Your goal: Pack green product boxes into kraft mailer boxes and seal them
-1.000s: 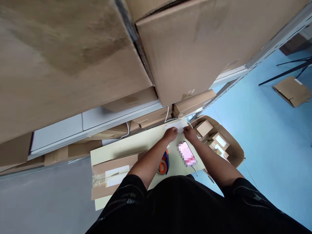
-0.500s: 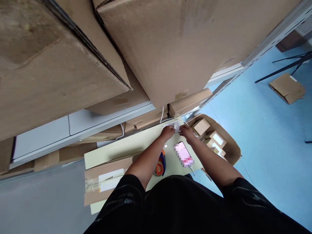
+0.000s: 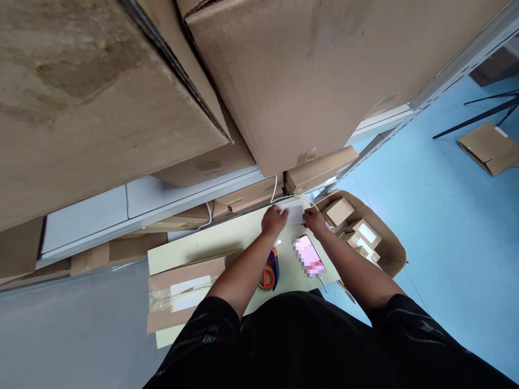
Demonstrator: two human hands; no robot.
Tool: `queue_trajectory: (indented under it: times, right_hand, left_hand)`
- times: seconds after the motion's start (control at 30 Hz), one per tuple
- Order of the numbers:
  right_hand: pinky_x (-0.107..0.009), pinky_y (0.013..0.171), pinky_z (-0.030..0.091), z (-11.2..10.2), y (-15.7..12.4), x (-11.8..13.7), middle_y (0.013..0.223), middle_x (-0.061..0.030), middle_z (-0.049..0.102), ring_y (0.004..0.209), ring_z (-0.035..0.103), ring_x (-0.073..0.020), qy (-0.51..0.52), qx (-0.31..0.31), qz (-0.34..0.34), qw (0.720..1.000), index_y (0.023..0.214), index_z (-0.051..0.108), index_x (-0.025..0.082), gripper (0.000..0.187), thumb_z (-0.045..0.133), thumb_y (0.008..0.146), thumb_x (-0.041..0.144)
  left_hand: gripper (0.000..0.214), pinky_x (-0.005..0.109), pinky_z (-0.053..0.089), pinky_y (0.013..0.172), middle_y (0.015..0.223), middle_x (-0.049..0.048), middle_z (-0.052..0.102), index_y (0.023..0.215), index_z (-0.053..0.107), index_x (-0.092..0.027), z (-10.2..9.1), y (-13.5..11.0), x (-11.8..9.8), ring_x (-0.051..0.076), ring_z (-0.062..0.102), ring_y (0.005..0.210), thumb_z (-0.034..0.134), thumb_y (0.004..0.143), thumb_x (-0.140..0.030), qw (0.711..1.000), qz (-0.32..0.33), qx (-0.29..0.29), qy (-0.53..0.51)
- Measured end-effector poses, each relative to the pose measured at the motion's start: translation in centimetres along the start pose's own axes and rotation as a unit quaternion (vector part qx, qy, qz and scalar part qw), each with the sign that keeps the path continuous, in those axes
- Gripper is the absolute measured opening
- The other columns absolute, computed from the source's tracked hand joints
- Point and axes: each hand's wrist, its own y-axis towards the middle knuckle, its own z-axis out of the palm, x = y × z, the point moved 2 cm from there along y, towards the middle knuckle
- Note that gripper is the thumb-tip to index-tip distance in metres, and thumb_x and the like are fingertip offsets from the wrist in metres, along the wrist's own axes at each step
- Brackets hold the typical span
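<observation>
A white sheet that looks like a paper label (image 3: 294, 212) is stretched between my two hands near the far end of the pale yellow table (image 3: 227, 237). My left hand (image 3: 274, 219) pinches its left side, and my right hand (image 3: 314, 220) has its fingers closed at the right edge. Below the hands lies a phone (image 3: 308, 255) with a lit pink screen and a white cable at its lower end. Between the phone and my left forearm sits a blue and orange tape dispenser (image 3: 270, 270).
A long taped carton (image 3: 190, 294) with a white label lies at the table's left. To the right, an open carton (image 3: 389, 243) holds several small boxes. Large cardboard boxes (image 3: 275, 81) on a shelf (image 3: 162, 208) hang over the far side. White cables run behind the table.
My hands have moved slightly apart, and more of the white sheet shows flat between them. The whole view has shifted a little to the right.
</observation>
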Motion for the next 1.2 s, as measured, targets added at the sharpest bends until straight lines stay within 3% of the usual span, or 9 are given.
queue_trajectory:
  times: [0.1, 0.27, 0.53, 0.73, 0.83, 0.93, 1.0, 1.1, 1.2]
  right_hand:
    - [-0.025, 0.051, 0.054, 0.0, -0.1, 0.0, 0.068, 0.0011, 0.064, 0.054, 0.062, -0.0140, 0.003, 0.001, 0.004, 1.000, 0.086, 0.066, 0.019, 0.012, 0.066, 0.075, 0.014]
    - [-0.024, 0.052, 0.052, -0.2, 0.0, 0.0, 0.065, 0.0020, 0.062, 0.054, 0.061, -0.0135, 0.002, 0.003, 0.007, 1.000, 0.083, 0.064, 0.019, 0.013, 0.064, 0.074, 0.009]
    - [-0.027, 0.058, 0.055, -0.8, 0.8, 0.1, 0.071, 0.0004, 0.064, 0.058, 0.060, -0.0135, -0.006, 0.009, -0.002, 1.000, 0.086, 0.062, 0.019, 0.014, 0.066, 0.076, 0.010]
    - [-0.030, 0.067, 0.058, -0.7, 1.3, 0.3, 0.073, -0.0010, 0.067, 0.067, 0.065, -0.0171, -0.041, 0.006, -0.014, 0.999, 0.091, 0.067, 0.019, 0.014, 0.067, 0.077, 0.018]
    - [-0.034, 0.084, 0.056, -1.7, 0.5, 0.8, 0.085, -0.0062, 0.072, 0.087, 0.069, -0.0228, -0.133, -0.050, -0.096, 0.985, 0.092, 0.071, 0.020, 0.015, 0.065, 0.079, 0.023]
    - [-0.038, 0.095, 0.052, -2.2, -2.0, 1.4, 0.097, -0.0115, 0.074, 0.100, 0.067, -0.0270, -0.213, -0.085, -0.227, 0.946, 0.090, 0.072, 0.020, 0.019, 0.060, 0.089, 0.034]
    - [-0.037, 0.094, 0.052, -1.7, -4.0, 1.5, 0.097, -0.0111, 0.074, 0.098, 0.066, -0.0261, -0.182, -0.037, -0.258, 0.948, 0.093, 0.073, 0.020, 0.028, 0.058, 0.093, 0.044]
    - [-0.033, 0.085, 0.055, -0.1, -6.3, 1.4, 0.095, -0.0075, 0.074, 0.094, 0.067, -0.0231, -0.050, 0.080, -0.212, 0.973, 0.103, 0.073, 0.021, 0.043, 0.054, 0.096, 0.059]
    - [-0.028, 0.073, 0.055, 0.6, -6.6, 1.4, 0.084, -0.0038, 0.070, 0.083, 0.066, -0.0205, 0.025, 0.086, -0.143, 0.986, 0.096, 0.070, 0.021, 0.047, 0.055, 0.092, 0.065]
  left_hand:
    - [0.041, 0.034, 0.051, 0.090, 0.126, 0.0137, 0.073, 0.116, 0.068, -0.020, -0.7, 0.8, 1.0, 0.028, 0.069, 0.116, 0.070, 0.090, -0.052, 0.995, -0.054, -0.003, 0.078]
    - [0.022, 0.030, 0.053, 0.082, 0.112, 0.0077, 0.079, 0.109, 0.072, -0.022, -0.6, 1.6, 1.6, 0.023, 0.073, 0.104, 0.065, 0.092, -0.035, 0.993, -0.048, 0.039, 0.104]
    - [0.030, 0.035, 0.054, 0.088, 0.106, 0.0114, 0.080, 0.103, 0.078, -0.020, -1.5, 1.5, 0.8, 0.026, 0.073, 0.103, 0.049, 0.100, -0.030, 0.985, 0.029, 0.033, 0.165]
    - [0.034, 0.038, 0.052, 0.099, 0.120, 0.0157, 0.076, 0.112, 0.076, -0.016, -2.7, 0.6, -0.2, 0.029, 0.070, 0.116, 0.046, 0.104, -0.029, 0.971, 0.103, 0.018, 0.213]
    - [0.033, 0.037, 0.052, 0.094, 0.114, 0.0148, 0.077, 0.109, 0.076, -0.016, -3.2, -0.5, -0.7, 0.028, 0.071, 0.112, 0.047, 0.105, -0.032, 0.964, 0.125, -0.008, 0.234]
    - [0.027, 0.035, 0.052, 0.090, 0.106, 0.0116, 0.077, 0.102, 0.075, -0.020, -3.2, -2.0, -1.3, 0.027, 0.071, 0.106, 0.052, 0.103, -0.033, 0.965, 0.139, -0.024, 0.221]
    - [0.025, 0.036, 0.050, 0.092, 0.104, 0.0112, 0.076, 0.099, 0.075, -0.020, -3.0, -3.3, -1.9, 0.026, 0.070, 0.107, 0.053, 0.103, -0.032, 0.968, 0.159, -0.024, 0.195]
    - [0.024, 0.039, 0.049, 0.100, 0.106, 0.0129, 0.075, 0.100, 0.074, -0.020, -2.3, -5.2, -3.0, 0.028, 0.067, 0.112, 0.053, 0.104, -0.031, 0.964, 0.214, -0.005, 0.160]
    - [0.020, 0.043, 0.047, 0.109, 0.110, 0.0131, 0.074, 0.107, 0.073, -0.019, -1.4, -6.5, -3.7, 0.029, 0.065, 0.116, 0.058, 0.100, -0.031, 0.942, 0.306, 0.040, 0.135]
